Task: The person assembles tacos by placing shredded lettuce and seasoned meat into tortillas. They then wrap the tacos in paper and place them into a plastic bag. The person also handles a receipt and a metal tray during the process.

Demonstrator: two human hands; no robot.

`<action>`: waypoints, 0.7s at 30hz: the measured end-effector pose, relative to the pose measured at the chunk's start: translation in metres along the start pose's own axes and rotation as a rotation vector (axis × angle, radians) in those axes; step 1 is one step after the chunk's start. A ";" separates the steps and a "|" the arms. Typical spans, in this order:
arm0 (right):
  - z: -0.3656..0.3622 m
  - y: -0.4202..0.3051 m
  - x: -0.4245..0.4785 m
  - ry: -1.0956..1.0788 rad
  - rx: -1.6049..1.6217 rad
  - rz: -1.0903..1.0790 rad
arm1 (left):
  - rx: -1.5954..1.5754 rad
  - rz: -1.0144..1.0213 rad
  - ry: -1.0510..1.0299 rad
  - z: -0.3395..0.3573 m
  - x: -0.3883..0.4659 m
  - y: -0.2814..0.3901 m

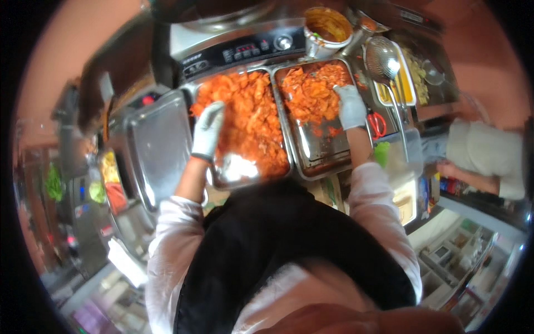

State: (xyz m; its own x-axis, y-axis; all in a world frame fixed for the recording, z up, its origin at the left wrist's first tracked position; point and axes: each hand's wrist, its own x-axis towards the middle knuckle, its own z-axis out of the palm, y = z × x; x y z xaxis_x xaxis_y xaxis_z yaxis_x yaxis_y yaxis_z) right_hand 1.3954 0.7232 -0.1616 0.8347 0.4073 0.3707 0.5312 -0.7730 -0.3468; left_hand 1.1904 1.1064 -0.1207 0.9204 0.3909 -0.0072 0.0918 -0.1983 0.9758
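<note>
Two rectangular metal trays lie side by side before me. The left tray is mostly covered with orange-red sauced meat pieces. Similar coated pieces fill the far part of the right tray, whose near part shows bare metal and smears of sauce. My left hand, in a whitish glove, is at the left side of the left tray, beside the meat. My right hand, gloved likewise, reaches over the right rim of the right tray, fingertips at the meat. Blur hides whether either hand grips anything.
A metal lid or tray lies at left. Behind the trays are a control panel and a sauce-stained white bucket. To the right are red-handled scissors, a perforated ladle and a yellow-filled container. Another person's arm shows farther right.
</note>
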 end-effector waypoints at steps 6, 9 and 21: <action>-0.001 -0.050 0.033 -0.212 -0.258 0.124 | 0.080 -0.162 0.210 -0.072 -0.036 -0.051; 0.004 -0.101 0.062 -0.217 -0.030 -0.039 | 0.012 -0.128 0.201 -0.078 -0.022 -0.086; 0.123 -0.238 0.116 -0.643 0.112 0.140 | 0.834 0.113 0.079 -0.033 0.086 -0.069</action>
State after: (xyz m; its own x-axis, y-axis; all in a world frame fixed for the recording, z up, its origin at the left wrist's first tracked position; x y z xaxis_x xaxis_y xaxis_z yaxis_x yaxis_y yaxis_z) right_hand 1.3834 1.0145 -0.1421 0.7986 0.5428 -0.2600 0.3945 -0.7984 -0.4550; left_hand 1.2508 1.1834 -0.1817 0.9143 0.3848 0.1263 0.2802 -0.8262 0.4888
